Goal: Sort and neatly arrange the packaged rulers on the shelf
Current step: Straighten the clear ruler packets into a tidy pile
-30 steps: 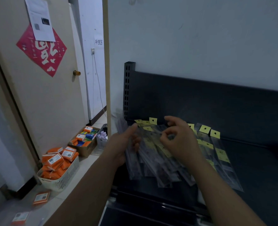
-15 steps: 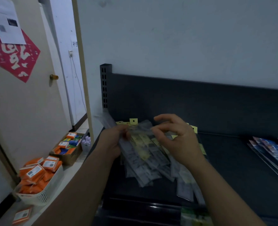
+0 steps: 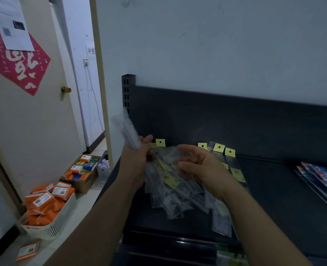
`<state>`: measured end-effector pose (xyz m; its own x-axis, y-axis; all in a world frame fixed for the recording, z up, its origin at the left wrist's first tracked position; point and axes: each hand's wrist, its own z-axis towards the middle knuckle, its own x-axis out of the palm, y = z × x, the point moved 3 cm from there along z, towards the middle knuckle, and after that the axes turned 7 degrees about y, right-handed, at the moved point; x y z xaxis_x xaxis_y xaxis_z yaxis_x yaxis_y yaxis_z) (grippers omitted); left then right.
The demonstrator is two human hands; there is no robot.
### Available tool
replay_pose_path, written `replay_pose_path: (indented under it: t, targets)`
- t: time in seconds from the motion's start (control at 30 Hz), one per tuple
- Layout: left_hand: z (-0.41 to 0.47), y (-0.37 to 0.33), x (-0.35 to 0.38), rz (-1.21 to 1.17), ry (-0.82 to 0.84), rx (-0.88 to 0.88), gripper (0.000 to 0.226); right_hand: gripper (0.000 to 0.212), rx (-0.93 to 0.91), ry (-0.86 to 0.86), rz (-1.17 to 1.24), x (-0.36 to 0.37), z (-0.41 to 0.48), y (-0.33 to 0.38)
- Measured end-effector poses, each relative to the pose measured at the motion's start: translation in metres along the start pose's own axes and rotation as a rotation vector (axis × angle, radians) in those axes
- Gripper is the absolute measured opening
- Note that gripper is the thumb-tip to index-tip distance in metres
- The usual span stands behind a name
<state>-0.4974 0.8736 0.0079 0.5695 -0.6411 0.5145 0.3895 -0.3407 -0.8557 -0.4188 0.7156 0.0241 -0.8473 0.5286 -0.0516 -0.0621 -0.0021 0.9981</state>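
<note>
The packaged rulers (image 3: 175, 191) lie in a loose fan on the left part of the dark shelf (image 3: 274, 198), their yellow hang tabs (image 3: 219, 147) toward the shelf's back panel. The left hand (image 3: 137, 162) grips the upper ends of several of these clear sleeves above the shelf's left end, and one sleeve (image 3: 127, 129) juts up out of the fist, blurred. The right hand (image 3: 201, 166) hovers over the fan just beside the left, the two apart, its fingers loosely curved and spread (whether they brush a sleeve I cannot tell). At the shelf's right end lie blue packets (image 3: 324, 179). On the floor left of the shelf, a white basket (image 3: 51, 230) is heaped with orange boxes (image 3: 43, 200). Nearer the shelf a cardboard box (image 3: 82, 184) holds orange and blue packs (image 3: 82, 167), and a small grey basket (image 3: 101, 173) against the shelf's left side holds pale purple items (image 3: 103, 165).
</note>
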Motion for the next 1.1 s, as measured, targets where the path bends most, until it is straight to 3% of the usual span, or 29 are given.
replay_pose_path:
  t: [0.2,0.33,0.43,0.53,0.6,0.67,0.73,0.8,0.87,0.97,1.1]
  targets:
    - [-0.012,0.005,0.012,0.041,0.147,-0.043,0.012,0.032,0.078,0.023,0.148,0.008,0.009,-0.005]
    - [-0.015,0.002,0.008,0.062,0.111,-0.055,0.011,0.056,0.032,-0.018,-0.001,0.001,0.010,-0.006]
    - [-0.016,-0.001,0.004,0.038,0.138,-0.241,0.027,0.061,-0.006,0.037,-0.013,-0.005,0.006,-0.004]
    - [-0.025,-0.004,0.014,-0.090,0.309,-0.456,0.036,0.058,0.042,0.069,-0.083,-0.009,0.004,-0.003]
    - [-0.021,-0.004,0.018,-0.065,0.318,-0.425,0.029,0.055,0.078,0.107,-0.162,-0.011,0.001,-0.004]
    - [-0.011,-0.006,0.017,-0.012,0.226,-0.256,0.010,0.050,0.096,0.126,-0.195,-0.015,-0.001,-0.005]
    - [-0.002,-0.007,0.011,0.033,0.121,-0.107,0.016,0.044,0.102,0.085,-0.224,-0.022,-0.002,-0.006]
    - [0.002,-0.005,0.006,0.087,0.056,-0.066,0.016,0.040,0.099,0.025,-0.226,-0.028,-0.002,-0.007]
    - [0.002,0.001,0.005,0.160,0.030,-0.112,0.013,0.038,0.099,-0.006,-0.162,-0.032,-0.001,-0.008]
    - [0.000,0.010,0.006,0.150,0.024,-0.267,0.028,0.030,0.135,-0.013,0.027,-0.030,0.002,-0.009]
    - [-0.006,0.022,0.015,0.005,0.170,-0.392,0.038,0.019,0.115,-0.123,0.128,-0.021,0.010,-0.008]
